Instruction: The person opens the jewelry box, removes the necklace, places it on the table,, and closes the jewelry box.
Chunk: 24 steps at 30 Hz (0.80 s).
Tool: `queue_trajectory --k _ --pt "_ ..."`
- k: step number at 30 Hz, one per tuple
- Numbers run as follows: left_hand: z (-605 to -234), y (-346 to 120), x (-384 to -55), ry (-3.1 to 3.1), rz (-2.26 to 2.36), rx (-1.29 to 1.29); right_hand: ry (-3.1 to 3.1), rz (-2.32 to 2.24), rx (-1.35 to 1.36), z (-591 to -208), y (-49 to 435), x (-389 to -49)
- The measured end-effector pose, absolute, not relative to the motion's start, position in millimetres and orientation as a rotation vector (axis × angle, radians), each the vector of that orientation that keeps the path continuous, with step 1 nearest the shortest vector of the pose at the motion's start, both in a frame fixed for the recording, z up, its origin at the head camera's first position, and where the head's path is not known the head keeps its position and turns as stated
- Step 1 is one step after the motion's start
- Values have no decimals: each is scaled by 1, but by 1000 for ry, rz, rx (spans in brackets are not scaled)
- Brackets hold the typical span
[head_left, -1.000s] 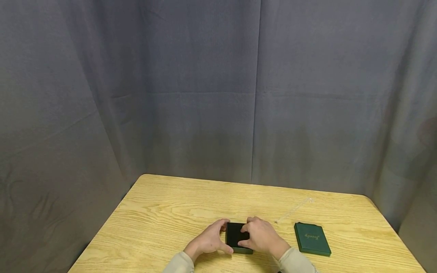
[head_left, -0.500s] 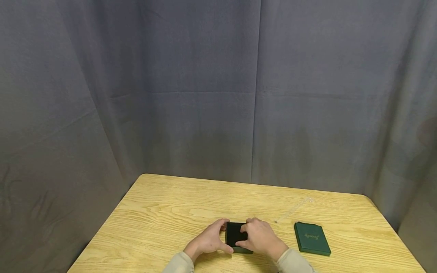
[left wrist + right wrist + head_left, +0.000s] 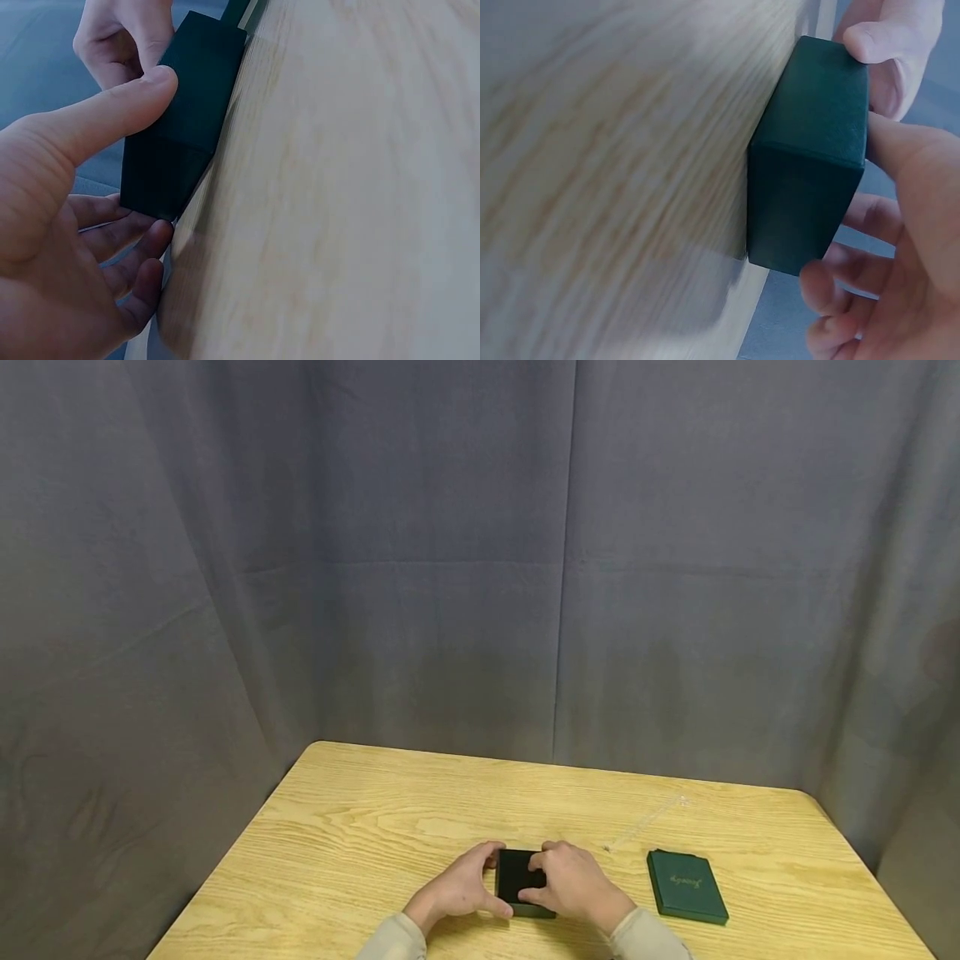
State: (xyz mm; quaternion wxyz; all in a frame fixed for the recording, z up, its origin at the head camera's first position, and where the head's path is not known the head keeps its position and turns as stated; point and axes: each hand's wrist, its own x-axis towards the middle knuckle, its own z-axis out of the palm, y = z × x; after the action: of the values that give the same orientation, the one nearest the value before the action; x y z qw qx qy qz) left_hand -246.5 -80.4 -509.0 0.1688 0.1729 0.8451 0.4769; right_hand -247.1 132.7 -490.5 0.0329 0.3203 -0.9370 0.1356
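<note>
A dark green jewelry box base [image 3: 534, 911] with a black insert [image 3: 512, 875] inside sits on the table near its front. My left hand [image 3: 467, 883] grips its left side, thumb at the near left corner and fingers round the far one. The left wrist view shows that thumb on the green box wall [image 3: 199, 82]. My right hand [image 3: 573, 881] reaches over the right side, thumb and index finger bent onto the black insert; their tips are partly hidden. In the right wrist view, the right fingers [image 3: 825, 289] curl by the far side of the green box [image 3: 810, 112].
To the right lies a flat green lid [image 3: 686, 885] with gold lettering. A thin chain necklace [image 3: 643, 823] stretches over the wooden table [image 3: 360, 827] behind the lid. Grey curtains [image 3: 450, 610] hang behind and beside the table.
My right thumb and index finger shift slightly on the black insert, a little left and then back. The left hand, box, lid and necklace stay in place.
</note>
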Motion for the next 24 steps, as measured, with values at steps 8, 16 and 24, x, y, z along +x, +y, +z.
queue_trajectory --k 8,16,24 --pt "-508 -82 -246 2390 1355 524 -2817 684 1020 -486 137 -250" --pt "-507 -82 -247 2395 1358 536 -2795 837 892 -482 148 -254" --pt "-509 -82 -246 2374 1374 513 -2827 845 822 -477 165 -255"
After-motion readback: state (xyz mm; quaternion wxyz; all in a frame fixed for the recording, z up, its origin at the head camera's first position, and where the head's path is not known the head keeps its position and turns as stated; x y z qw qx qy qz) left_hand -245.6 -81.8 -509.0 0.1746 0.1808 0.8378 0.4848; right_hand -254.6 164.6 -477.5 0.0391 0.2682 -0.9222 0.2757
